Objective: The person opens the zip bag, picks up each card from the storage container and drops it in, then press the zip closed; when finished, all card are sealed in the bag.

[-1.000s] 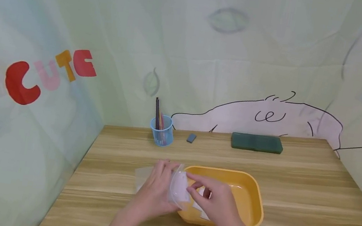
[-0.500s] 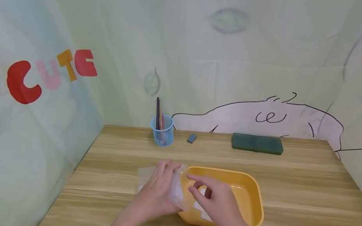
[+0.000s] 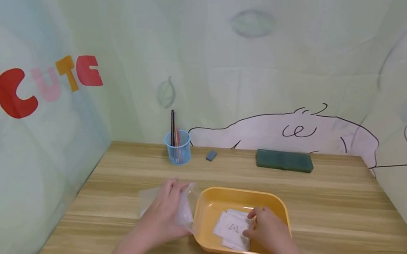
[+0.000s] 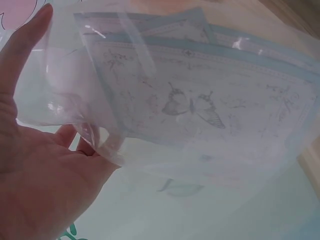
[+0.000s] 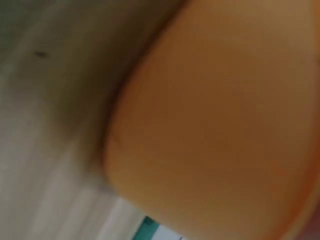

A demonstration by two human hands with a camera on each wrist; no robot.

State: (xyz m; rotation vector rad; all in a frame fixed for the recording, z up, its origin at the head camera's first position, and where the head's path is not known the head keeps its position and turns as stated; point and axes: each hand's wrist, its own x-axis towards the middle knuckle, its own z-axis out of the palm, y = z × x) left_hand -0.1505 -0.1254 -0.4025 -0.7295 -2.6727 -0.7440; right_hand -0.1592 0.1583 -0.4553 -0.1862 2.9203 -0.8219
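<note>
White, square, papery pieces [image 3: 234, 228], we judge light, soft and easily creased, best lifted by their edges, lie in the yellow plastic tray [image 3: 210, 211] well in from the tabletop [image 3: 338, 210]'s far edge; left hand [image 3: 163, 213] grips a translucent plastic bag [image 3: 186, 204]; right hand [image 3: 270, 230] beside them, pinching or not we cannot tell.

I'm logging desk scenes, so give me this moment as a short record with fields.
Left hand: holds a clear plastic bag
Bag contents: butterfly-printed sheets with blue borders, seen through the plastic
Yellow tray: holds overlapping white pieces, the top one with a small print
Right hand: over the tray, at the pieces' right side; grip unclear
Back of table: blue cup with pens or pencils, small dark block, green case
</note>
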